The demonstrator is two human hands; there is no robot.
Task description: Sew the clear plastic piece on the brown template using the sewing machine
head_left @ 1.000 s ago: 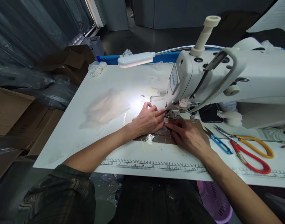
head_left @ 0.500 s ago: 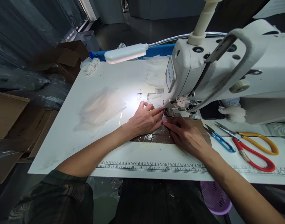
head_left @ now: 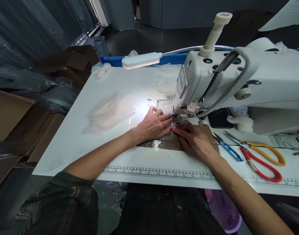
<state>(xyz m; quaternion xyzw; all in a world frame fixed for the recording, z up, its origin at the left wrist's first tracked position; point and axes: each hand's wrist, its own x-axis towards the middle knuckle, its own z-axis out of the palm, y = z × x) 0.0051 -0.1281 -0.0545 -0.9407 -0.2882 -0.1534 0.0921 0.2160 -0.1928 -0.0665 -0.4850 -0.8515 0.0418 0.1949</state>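
A small piece of sheer white fabric [head_left: 173, 125] lies under the needle area of a white sewing machine [head_left: 194, 71]. My left hand [head_left: 155, 123] rests left of the presser foot [head_left: 174, 118], fingers bent together and bearing on the fabric's left side. From the right, my right hand [head_left: 192, 138] keeps its index fingertip on the fabric's near edge, the other fingers curled under. Most of the fabric is hidden by my fingers. Beneath both hands runs a brown strip covered with shiny clear tape [head_left: 161, 144].
Thread snips [head_left: 229, 148] and scissors with red and yellow handles [head_left: 260, 156] lie to the right. Pale sheer fabric [head_left: 110, 111] is on the left of the table. A lamp [head_left: 141, 61] hangs over the back. A printed ruler [head_left: 159, 173] lines the front edge.
The whole view has shifted slightly as my head moved. Both hands stay almost in the same place at the presser foot, with no clear change in their hold.
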